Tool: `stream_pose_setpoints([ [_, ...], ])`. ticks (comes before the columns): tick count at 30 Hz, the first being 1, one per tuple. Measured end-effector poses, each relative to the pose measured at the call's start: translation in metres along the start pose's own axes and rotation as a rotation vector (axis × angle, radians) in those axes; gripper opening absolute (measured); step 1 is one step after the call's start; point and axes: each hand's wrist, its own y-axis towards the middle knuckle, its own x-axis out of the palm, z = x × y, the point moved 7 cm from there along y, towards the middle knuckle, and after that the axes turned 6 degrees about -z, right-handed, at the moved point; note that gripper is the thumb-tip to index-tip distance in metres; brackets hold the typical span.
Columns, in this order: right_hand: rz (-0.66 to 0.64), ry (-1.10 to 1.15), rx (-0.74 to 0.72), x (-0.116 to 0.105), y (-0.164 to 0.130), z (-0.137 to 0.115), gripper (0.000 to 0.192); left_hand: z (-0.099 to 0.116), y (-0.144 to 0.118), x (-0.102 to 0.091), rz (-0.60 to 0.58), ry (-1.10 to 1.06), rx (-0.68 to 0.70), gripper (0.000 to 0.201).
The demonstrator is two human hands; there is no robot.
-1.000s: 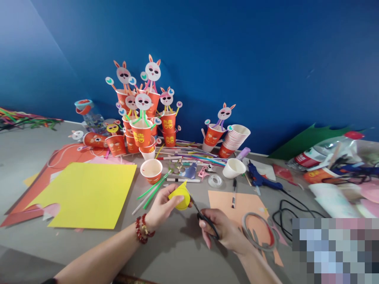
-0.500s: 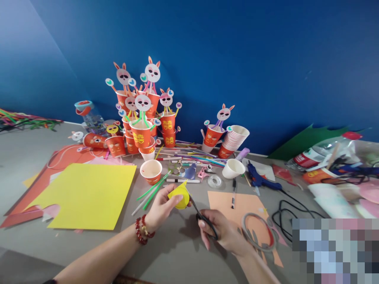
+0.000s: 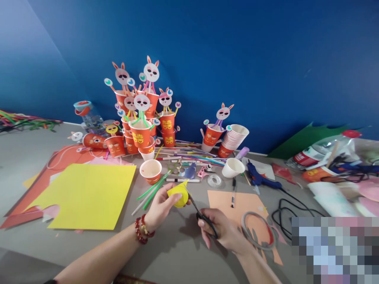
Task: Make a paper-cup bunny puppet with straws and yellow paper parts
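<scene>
My left hand, with a red bead bracelet at the wrist, holds a small rounded piece of yellow paper above the grey table. My right hand grips black-handled scissors, and their blades reach up to the right edge of the yellow piece. An orange paper cup stands open just beyond my left hand, with green straws lying beside it.
A large yellow sheet lies at the left over red paper. Finished rabbit-face cups are stacked at the back by the blue wall. An orange sheet with a pen, a tape ring, a blue glue gun, a black cable and clutter fill the right.
The yellow piece has turned slightly in my left hand and the scissors have shifted a little along its edge. Both hands stay in much the same place.
</scene>
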Motion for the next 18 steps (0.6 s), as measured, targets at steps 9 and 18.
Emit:
stream_pose_setpoints([
  [9,-0.007,0.047,0.028,0.006,0.000,-0.003,0.056,0.004,-0.001,0.005,-0.053,0.054,0.017,0.022],
  [18,-0.026,0.049,0.028,0.005,0.001,0.004,0.052,0.001,-0.003,0.011,-0.120,0.115,0.001,0.028],
])
